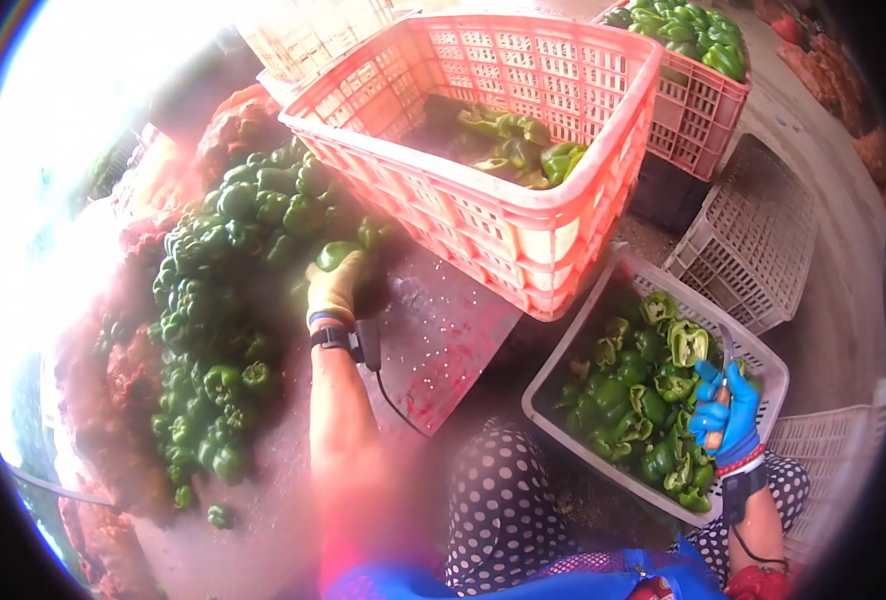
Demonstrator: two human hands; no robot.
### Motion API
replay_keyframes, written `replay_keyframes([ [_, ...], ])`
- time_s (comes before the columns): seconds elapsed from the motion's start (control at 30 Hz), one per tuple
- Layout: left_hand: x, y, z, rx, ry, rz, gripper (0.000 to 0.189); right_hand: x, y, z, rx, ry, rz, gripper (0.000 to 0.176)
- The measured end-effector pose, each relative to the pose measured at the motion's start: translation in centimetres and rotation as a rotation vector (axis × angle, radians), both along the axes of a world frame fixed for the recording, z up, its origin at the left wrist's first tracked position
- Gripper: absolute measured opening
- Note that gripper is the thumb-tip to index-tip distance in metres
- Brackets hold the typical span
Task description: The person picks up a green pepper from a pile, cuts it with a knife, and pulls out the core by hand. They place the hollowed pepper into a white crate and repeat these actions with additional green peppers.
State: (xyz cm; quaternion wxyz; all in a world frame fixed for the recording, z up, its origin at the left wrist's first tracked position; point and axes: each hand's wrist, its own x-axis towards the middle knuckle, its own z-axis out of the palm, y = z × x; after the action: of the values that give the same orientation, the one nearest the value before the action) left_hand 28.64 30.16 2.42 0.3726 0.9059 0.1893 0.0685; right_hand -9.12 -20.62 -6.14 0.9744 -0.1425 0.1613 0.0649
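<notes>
My left hand (332, 290), in a pale yellow glove, is closed around a green bell pepper (338, 254) at the edge of a large heap of green bell peppers (253, 205). Over at the right, my right hand (727, 412) wears a blue glove and grips a small knife (725, 392). Its wooden handle shows between the fingers, and the curved blade points up and away from me. Under that hand is a pale crate (553, 425) holding halved green peppers (643, 400), several with their insides showing.
A big pink crate (503, 205) with some pepper pieces stands ahead. Behind it at the right, another pink crate (698, 125) is full of peppers. A grey crate (753, 225) lies at the right. Red mesh sacks (128, 370) border the heap. Cables hang from both wrists.
</notes>
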Motion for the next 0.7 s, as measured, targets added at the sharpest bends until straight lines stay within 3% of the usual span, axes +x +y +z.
replay_keyframes([
  [0.07,0.7,-0.4,-1.0,-0.092,-0.028,-0.011,0.087,-0.1,1.4,1.3,-0.138,0.179,-0.024,0.037],
  [0.27,-3.8,-2.2,0.0,-0.135,-0.094,-0.014,0.088,0.3,4.0,2.2,-0.302,0.139,0.051,0.028],
  [0.3,-5.2,-1.8,-0.4,-0.195,-0.104,-0.054,0.078,0.3,4.6,3.2,-0.375,0.099,0.096,0.026],
  [0.4,-9.9,-2.4,0.4,-1.238,-0.069,-0.452,0.066,-0.3,6.5,4.3,-0.726,0.104,0.138,0.026],
  [0.43,-11.4,-2.9,-0.3,-1.383,-0.018,-0.504,0.064,-0.6,6.8,5.0,-0.823,0.097,0.238,0.025],
  [0.53,-16.4,-6.6,1.6,-1.468,0.157,-0.658,0.066,0.0,8.6,8.0,-0.952,0.053,0.316,0.028],
  [0.63,-22.0,-14.3,7.2,-1.509,0.374,-0.647,0.067,-0.2,9.7,9.7,-0.900,0.005,0.281,0.046],
  [0.7,-24.9,-18.4,8.1,-1.564,0.534,-0.705,0.066,-0.5,9.9,10.3,-0.893,-0.064,0.190,0.058],
])
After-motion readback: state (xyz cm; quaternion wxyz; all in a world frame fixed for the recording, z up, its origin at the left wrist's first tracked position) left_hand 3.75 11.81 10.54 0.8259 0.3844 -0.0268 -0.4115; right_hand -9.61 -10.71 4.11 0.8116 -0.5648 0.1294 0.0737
